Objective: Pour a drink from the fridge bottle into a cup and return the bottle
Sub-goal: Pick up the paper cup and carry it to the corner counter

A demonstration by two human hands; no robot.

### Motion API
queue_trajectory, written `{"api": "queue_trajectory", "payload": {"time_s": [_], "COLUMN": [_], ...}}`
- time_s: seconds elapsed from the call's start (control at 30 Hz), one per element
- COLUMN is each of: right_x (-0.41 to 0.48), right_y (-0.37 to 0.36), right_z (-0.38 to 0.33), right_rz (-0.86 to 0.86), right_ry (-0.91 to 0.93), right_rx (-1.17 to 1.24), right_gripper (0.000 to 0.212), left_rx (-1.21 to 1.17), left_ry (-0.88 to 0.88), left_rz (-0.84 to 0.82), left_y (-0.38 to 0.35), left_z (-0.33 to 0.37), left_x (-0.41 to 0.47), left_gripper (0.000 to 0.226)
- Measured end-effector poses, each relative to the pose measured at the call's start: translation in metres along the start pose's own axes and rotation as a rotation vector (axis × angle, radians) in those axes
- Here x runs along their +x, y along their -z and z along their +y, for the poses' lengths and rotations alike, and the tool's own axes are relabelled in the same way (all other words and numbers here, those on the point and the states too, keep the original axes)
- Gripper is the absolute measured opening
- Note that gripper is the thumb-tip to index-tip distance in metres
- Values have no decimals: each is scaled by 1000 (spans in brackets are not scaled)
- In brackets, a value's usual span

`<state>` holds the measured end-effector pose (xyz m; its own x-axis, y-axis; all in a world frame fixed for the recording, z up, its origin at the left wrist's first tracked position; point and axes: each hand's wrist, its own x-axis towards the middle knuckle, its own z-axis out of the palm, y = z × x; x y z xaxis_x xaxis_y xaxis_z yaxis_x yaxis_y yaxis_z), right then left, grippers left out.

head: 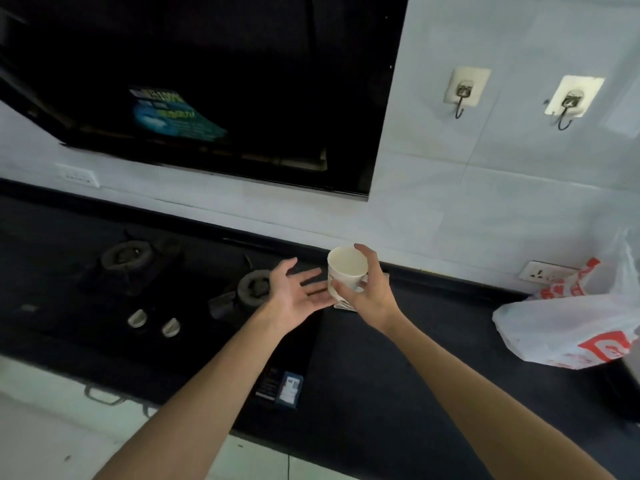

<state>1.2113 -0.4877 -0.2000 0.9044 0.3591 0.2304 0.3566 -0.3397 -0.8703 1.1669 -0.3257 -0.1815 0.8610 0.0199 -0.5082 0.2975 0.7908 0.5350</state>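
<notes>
1. Right hand (pixel 369 296) grips a white paper cup with faint print on its wall (pixel 347 266). The thumb is on the near side and the fingers curl round the far side, one fingertip above the rim.
2. The cup is upright, mouth open to the camera. Its inside looks pale and bare, with no liquid visible.
3. The cup is held over the black counter (pixel 398 358), just right of the black gas hob (pixel 138 299) and near the hob's right burner (pixel 254 287).
4. Left hand (pixel 294 294) is palm-up with fingers straight and spread, holding nothing. Its fingertips are just beside the cup wall; cannot tell if they touch.
5. A pale flat item sits under the cup and is mostly hidden; cannot tell what it is.
6. A white plastic bag with red print (pixel 568 323) lies slumped on the counter at far right, well apart from the cup. Its contents are not visible.
7. The hob has two round silver knobs (pixel 137 318) at its front edge.
8. A black range hood (pixel 242 81) with a blue sticker (pixel 173 114) hangs above the hob.
9. Two metal hooks on stick-on pads (pixel 462 95) and a white socket (pixel 547 271) are on the white tiled wall.
</notes>
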Motion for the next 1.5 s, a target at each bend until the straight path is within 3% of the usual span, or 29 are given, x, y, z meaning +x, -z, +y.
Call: {"api": "queue_trajectory", "payload": {"time_s": [0.97,1.5], "right_x": [33,35], "right_y": [-268,-415], "right_z": [-190,-264], "right_rz": [-225,-458], "right_ry": [200,274], "right_rx": [122,285], "right_gripper": [70,67], "left_rx": [-134,-234], "left_ry": [-278,-483], "left_rz": [120,253], "left_y": [203,316], "left_z": [204,277], "left_x": [-140,-213], "left_gripper": [61,60]}}
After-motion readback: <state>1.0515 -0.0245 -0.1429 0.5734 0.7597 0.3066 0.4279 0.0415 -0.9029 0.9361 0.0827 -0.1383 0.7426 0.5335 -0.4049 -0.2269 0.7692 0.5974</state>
